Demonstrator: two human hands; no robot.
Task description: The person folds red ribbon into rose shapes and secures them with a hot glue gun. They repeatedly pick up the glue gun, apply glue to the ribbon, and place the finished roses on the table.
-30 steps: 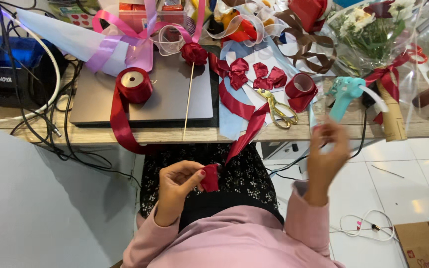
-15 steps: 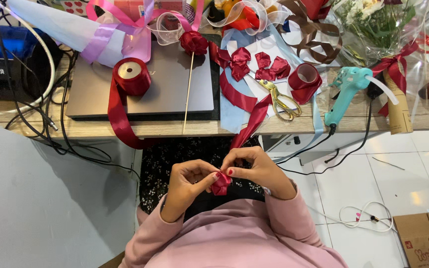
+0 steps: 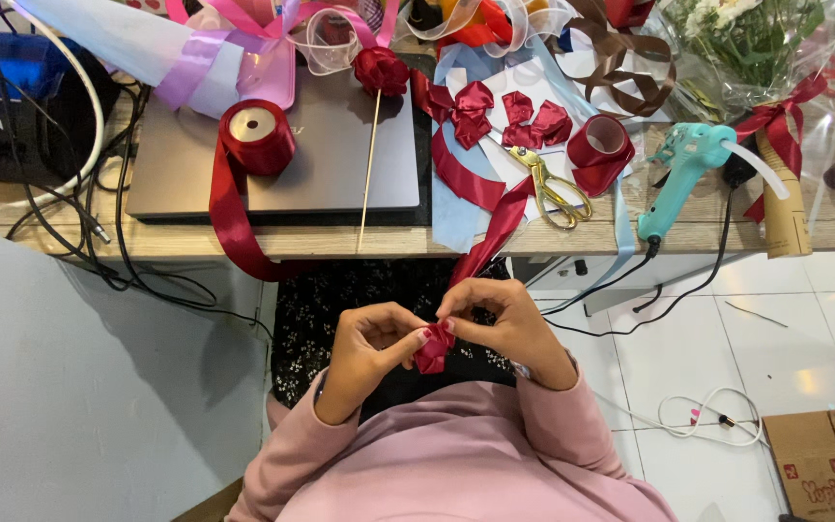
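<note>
Over my lap, my left hand (image 3: pixel 369 346) and my right hand (image 3: pixel 500 321) both pinch a small dark red ribbon rose (image 3: pixel 432 353) between their fingertips. A strip of the same red ribbon (image 3: pixel 495 232) runs from the rose up to the table edge. On the table above lie a finished ribbon rose on a thin wooden stick (image 3: pixel 376 116), gold scissors (image 3: pixel 548 188), a teal glue gun (image 3: pixel 683 169) and two red ribbon rolls (image 3: pixel 256 135) (image 3: pixel 599 150).
A closed grey laptop (image 3: pixel 321 164) lies on the wooden table (image 3: pixel 195 237). Red bows (image 3: pixel 509 111), pink and brown ribbons and a flower bouquet (image 3: pixel 746 39) crowd the far side. Cables hang at the left; a cardboard box (image 3: pixel 823 464) sits on the tiled floor.
My right hand came down from beside the glue gun and joined my left hand on the rose. The view has shifted slightly closer to the table.
</note>
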